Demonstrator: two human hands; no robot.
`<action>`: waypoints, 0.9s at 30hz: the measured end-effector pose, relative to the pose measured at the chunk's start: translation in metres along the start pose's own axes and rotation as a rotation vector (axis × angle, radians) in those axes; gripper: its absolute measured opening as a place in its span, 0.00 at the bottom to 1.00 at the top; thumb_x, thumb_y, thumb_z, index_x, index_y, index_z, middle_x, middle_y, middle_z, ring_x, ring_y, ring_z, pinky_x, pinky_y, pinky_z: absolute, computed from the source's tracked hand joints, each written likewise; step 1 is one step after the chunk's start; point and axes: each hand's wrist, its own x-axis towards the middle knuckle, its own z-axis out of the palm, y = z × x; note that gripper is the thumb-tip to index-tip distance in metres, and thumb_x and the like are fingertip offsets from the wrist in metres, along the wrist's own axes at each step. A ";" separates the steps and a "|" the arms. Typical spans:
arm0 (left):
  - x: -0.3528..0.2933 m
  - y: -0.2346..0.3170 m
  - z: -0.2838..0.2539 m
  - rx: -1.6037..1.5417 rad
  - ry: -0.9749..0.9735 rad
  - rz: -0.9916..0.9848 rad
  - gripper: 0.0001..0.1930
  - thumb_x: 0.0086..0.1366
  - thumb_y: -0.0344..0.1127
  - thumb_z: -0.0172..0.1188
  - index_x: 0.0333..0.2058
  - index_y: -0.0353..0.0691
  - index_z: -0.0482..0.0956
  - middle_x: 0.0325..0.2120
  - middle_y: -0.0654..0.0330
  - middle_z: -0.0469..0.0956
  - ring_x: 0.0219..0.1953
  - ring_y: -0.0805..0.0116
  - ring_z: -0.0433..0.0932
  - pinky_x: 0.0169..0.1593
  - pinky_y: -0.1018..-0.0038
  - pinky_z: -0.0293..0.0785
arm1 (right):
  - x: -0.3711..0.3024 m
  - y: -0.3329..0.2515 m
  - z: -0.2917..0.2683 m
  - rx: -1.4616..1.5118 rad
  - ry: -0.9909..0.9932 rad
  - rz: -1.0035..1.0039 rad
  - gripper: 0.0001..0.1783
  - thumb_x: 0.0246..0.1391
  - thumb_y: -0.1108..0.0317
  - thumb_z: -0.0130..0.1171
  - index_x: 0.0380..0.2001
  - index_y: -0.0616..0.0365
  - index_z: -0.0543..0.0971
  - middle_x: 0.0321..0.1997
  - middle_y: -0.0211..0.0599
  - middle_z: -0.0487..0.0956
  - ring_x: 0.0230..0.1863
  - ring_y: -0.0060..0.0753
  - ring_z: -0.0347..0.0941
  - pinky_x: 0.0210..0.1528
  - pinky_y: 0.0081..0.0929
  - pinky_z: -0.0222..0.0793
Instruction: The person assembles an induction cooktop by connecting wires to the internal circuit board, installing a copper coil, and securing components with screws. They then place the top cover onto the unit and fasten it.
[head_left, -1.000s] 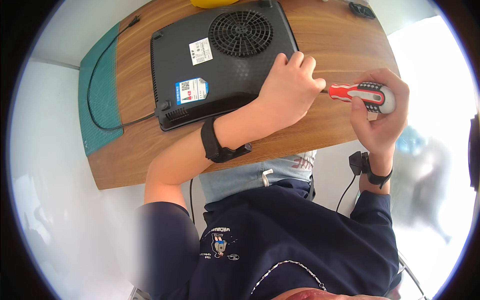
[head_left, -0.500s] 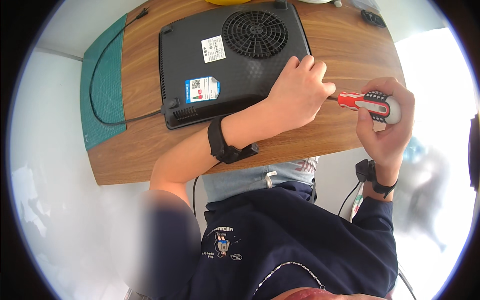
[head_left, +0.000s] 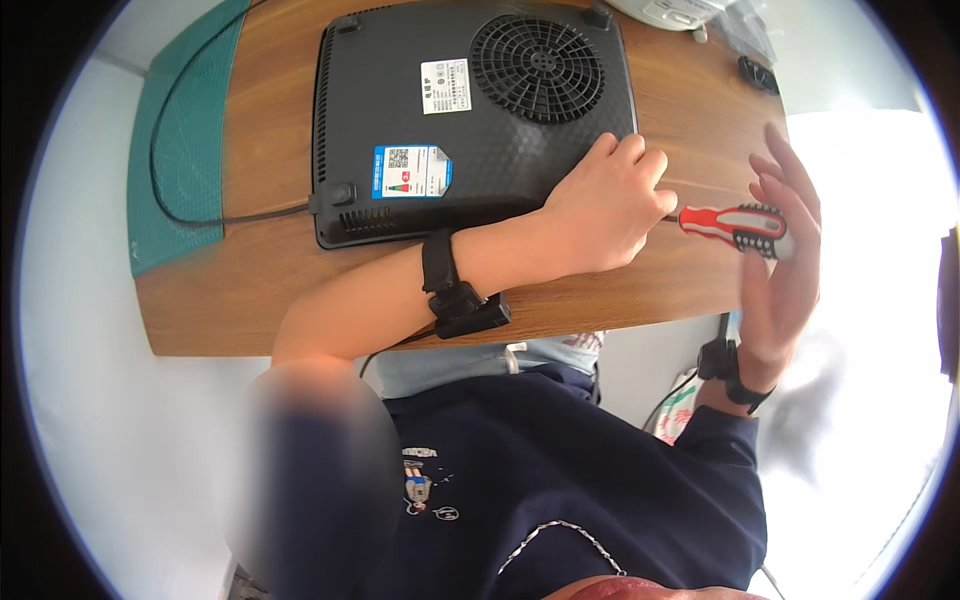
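A black induction cooker (head_left: 400, 140) lies bottom side up on the wooden table, its round fan grille (head_left: 540, 68) facing up. My left hand (head_left: 608, 205) is closed at the cooker's near right corner. The thin shaft of a screwdriver (head_left: 715, 223) runs in behind my left thumb; its tip is hidden there. Red, white and black, the screwdriver's handle points right, toward my right hand (head_left: 785, 265). That hand is open, fingers stretched upward, with the palm against the handle's end.
A black power cord (head_left: 158, 170) loops from the cooker over a green cutting mat (head_left: 185, 130) at left. At the far right are a white appliance (head_left: 670, 10) and a small black object (head_left: 757, 75). The table's near edge (head_left: 620, 322) runs below my left forearm.
My right hand has uncurled from the screwdriver handle, its fingers now straight. The left hand keeps its closed shape at the cooker's corner. The whole view has shifted slightly.
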 end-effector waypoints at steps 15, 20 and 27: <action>-0.001 -0.001 -0.003 0.012 -0.008 0.021 0.05 0.51 0.30 0.68 0.28 0.42 0.82 0.33 0.60 0.72 0.41 0.63 0.70 0.42 0.66 0.64 | -0.006 -0.016 0.012 0.164 0.043 0.243 0.32 0.51 0.78 0.66 0.62 0.64 0.75 0.46 0.47 0.80 0.46 0.39 0.80 0.47 0.30 0.77; -0.001 -0.001 -0.005 0.035 -0.041 0.017 0.05 0.51 0.31 0.68 0.28 0.42 0.82 0.33 0.61 0.72 0.41 0.63 0.70 0.43 0.66 0.65 | -0.005 -0.019 0.002 -0.129 -0.035 0.226 0.38 0.48 0.87 0.60 0.66 0.66 0.70 0.49 0.49 0.82 0.51 0.42 0.80 0.54 0.35 0.76; -0.005 0.000 -0.001 0.043 0.009 0.021 0.05 0.51 0.31 0.68 0.26 0.43 0.81 0.33 0.61 0.72 0.41 0.63 0.70 0.43 0.67 0.65 | -0.013 -0.024 -0.016 -0.149 -0.240 0.196 0.39 0.47 0.88 0.64 0.65 0.62 0.70 0.50 0.47 0.81 0.51 0.40 0.80 0.55 0.35 0.76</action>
